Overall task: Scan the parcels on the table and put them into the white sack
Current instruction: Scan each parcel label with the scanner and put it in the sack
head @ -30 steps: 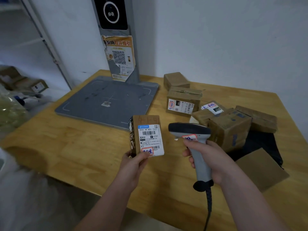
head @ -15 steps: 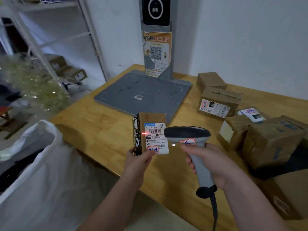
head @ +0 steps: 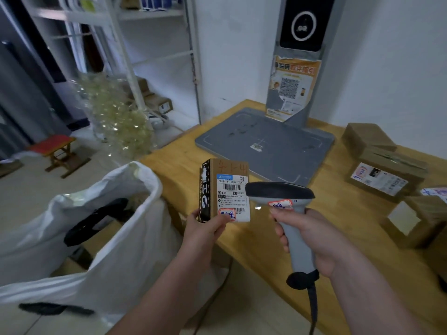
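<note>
**Parcel in left hand, scanner in right**

Parcel (head: 227, 192): a small brown box, held upright in the air over the table's near-left corner. Its white label faces me and "4-1-41" is written in red above the label. My left hand (head: 205, 228) grips it from below, thumb across the label's lower edge and fingers curled behind.

My right hand (head: 312, 238) is wrapped fully round the grey handle of the scanner (head: 280, 194). The scanner's dark head is at the label's right edge; I cannot tell whether they touch.

The white sack (head: 121, 238) stands open on the floor to the left, just beside the table (head: 183, 165), with dark items showing inside.

Farther on the table lies a grey scan plate (head: 266, 143), with a post (head: 292, 88) carrying a QR poster at its back. At far right is a labelled box (head: 384, 175) with a plain box (head: 367, 136) behind it, both well apart from my hands.
</note>
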{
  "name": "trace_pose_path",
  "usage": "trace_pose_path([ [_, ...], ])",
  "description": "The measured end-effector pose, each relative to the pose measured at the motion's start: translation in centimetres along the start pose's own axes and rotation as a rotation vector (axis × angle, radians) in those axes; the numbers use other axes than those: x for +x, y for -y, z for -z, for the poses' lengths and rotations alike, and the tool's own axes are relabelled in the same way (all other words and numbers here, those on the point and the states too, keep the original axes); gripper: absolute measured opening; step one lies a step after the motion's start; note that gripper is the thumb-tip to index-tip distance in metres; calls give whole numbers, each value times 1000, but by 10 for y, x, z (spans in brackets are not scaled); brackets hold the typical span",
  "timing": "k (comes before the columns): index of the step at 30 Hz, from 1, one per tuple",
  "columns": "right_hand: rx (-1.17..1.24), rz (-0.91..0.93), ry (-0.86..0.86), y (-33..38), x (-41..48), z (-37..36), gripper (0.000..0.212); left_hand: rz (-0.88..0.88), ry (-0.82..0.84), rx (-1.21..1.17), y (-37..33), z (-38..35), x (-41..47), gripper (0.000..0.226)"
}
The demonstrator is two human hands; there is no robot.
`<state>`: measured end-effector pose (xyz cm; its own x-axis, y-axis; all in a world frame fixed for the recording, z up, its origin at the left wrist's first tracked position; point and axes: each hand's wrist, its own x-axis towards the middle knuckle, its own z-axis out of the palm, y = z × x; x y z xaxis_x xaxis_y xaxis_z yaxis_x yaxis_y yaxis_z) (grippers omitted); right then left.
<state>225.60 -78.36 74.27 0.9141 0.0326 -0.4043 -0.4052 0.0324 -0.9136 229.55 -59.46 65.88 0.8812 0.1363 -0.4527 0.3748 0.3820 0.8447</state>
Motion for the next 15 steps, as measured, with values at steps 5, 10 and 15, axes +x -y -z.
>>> trace_pose_path([
  [5, -42, 7, 104, 7, 13, -72, 27, -177, -91, 56, -51, 73, 6, 53],
  [10, -80, -4, 188, 4, 30, -144, 29, -343, -319, 207, -94, 168, 14, 75],
  [15, -111, -18, 233, -3, 46, -211, 18, -380, -581, 474, -121, 252, 21, 90],
])
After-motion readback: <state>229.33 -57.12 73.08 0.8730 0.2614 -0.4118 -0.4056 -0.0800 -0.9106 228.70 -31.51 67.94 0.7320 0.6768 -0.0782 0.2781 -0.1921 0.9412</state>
